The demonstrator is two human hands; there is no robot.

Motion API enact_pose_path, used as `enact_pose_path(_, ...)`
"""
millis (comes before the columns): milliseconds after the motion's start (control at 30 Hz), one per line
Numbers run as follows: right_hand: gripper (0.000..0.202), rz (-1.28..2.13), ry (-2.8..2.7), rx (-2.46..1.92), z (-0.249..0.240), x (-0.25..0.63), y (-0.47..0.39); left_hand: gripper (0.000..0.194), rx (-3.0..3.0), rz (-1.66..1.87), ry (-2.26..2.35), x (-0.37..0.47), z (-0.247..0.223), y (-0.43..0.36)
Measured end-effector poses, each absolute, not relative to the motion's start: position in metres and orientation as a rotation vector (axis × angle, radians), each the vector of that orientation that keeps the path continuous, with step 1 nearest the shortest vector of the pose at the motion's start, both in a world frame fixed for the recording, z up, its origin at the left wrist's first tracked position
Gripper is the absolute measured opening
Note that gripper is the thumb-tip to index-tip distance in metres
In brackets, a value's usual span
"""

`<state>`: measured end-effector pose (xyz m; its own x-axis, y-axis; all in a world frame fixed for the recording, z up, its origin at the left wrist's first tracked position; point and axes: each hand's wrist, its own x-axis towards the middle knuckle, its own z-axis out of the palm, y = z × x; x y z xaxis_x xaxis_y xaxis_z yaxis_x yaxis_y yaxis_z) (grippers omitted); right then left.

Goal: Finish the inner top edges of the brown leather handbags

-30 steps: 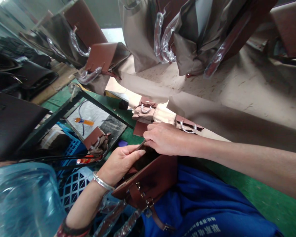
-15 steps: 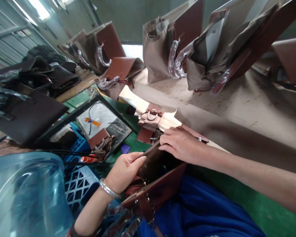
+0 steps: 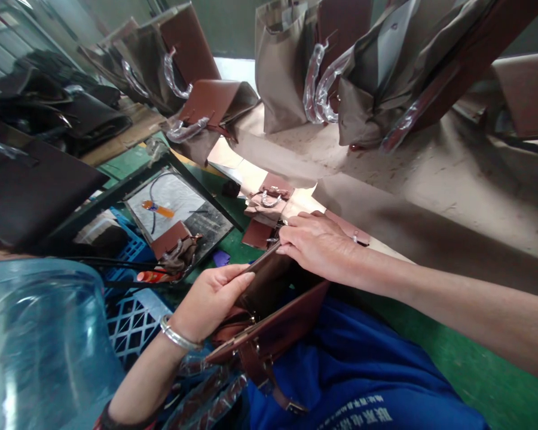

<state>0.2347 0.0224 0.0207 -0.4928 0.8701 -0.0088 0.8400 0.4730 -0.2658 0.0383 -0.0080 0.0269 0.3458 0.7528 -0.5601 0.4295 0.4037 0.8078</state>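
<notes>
A brown bag [image 3: 280, 316] lies open on the lap over blue cloth [image 3: 349, 370], its dark interior facing up. My left hand [image 3: 210, 301], with a silver bangle at the wrist, pinches the bag's far edge between thumb and fingers. Further right along the same edge, my right hand [image 3: 316, 245] is closed on the rim with its fingers bent over it. A strap with a buckle [image 3: 257, 367] hangs from the near side of the bag. Plastic-wrapped handles [image 3: 210, 394] show below the left side.
Several brown bags [image 3: 282, 83] stand on the table [image 3: 466, 197] ahead. Dark bags [image 3: 40, 173] are at the left. A low framed stand [image 3: 197, 224] holds an orange item [image 3: 159, 209]. A blue plastic tub [image 3: 40, 334] and a blue crate [image 3: 134, 322] sit at the lower left.
The view has shifted, so the surroundings sit slightly higher and further left. Both hands keep their hold on the bag's edge, and more of its hanging strap shows.
</notes>
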Motion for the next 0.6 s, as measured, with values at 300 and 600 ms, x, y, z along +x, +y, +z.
enact_pose_path(300,0.021,0.271,-2.583,-1.460,0.012,0.234,0.024,0.036,1.192,0.282,1.248,0.037,0.027,-0.007)
enact_pose_path(600,0.023,0.248,-2.521,-1.505,0.012,0.233,0.025,0.033,1.172,0.282,1.245,0.039,0.027,-0.008)
